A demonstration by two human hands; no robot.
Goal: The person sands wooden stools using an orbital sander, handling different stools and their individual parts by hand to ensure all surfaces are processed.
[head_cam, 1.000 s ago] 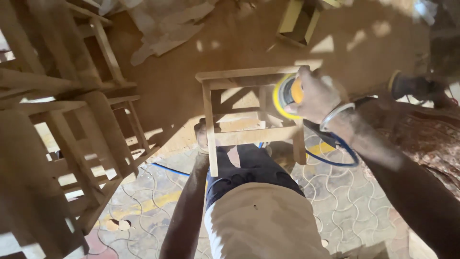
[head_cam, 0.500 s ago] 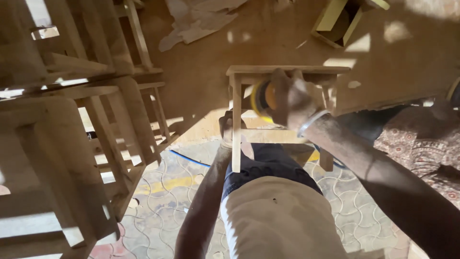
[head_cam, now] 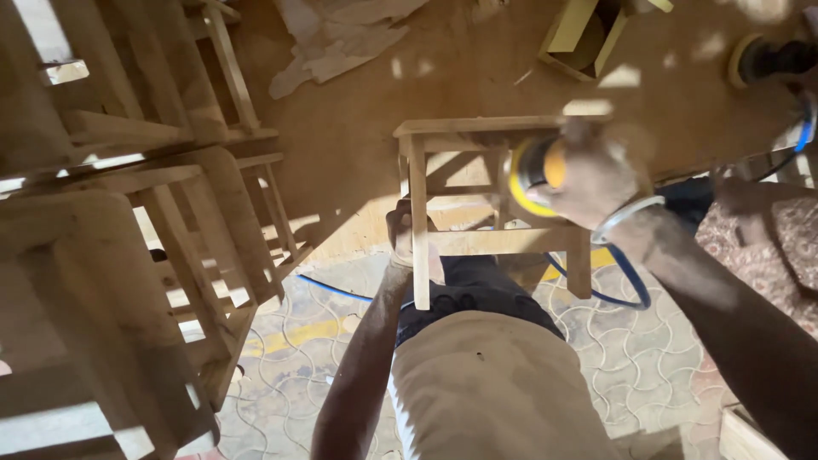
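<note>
Right hand (head_cam: 596,183) wraps its fingers around the yellow sander (head_cam: 532,177), pressed on the wooden stool's (head_cam: 486,128) side; left hand (head_cam: 400,234) clasps the near leg (upright, beside sander).

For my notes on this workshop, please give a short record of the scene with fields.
Left hand: grips a leg of the stool
Right hand: holds a yellow sander against the stool frame
Hose: blue, loops below the right wrist
Stools: stacked at the left
Floor: patterned pavers
</note>
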